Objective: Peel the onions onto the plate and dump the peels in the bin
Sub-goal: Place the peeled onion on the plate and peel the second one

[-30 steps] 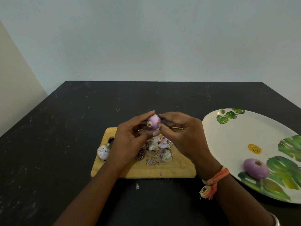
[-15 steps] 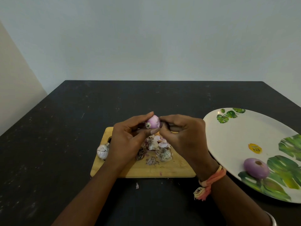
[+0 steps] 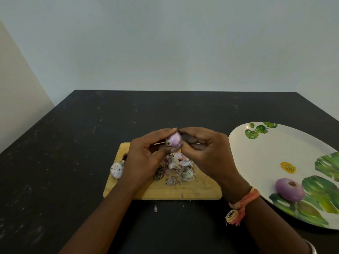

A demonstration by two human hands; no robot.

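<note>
Above cutting board: left hand pinches small onion between thumb and forefinger; right hand pinches its right side. Peels heaped on board; peeled onion on plate, right of board.

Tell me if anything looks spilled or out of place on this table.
One small peel scrap lies on the black table, just off the near edge of the cutting board, apart from the peel pile. The plate also carries a yellow sticker.

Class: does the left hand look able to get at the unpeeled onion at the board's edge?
Probably not yet: nothing blocks the unpeeled onion, close beside the left hand, but its fingers hold another onion.
</note>
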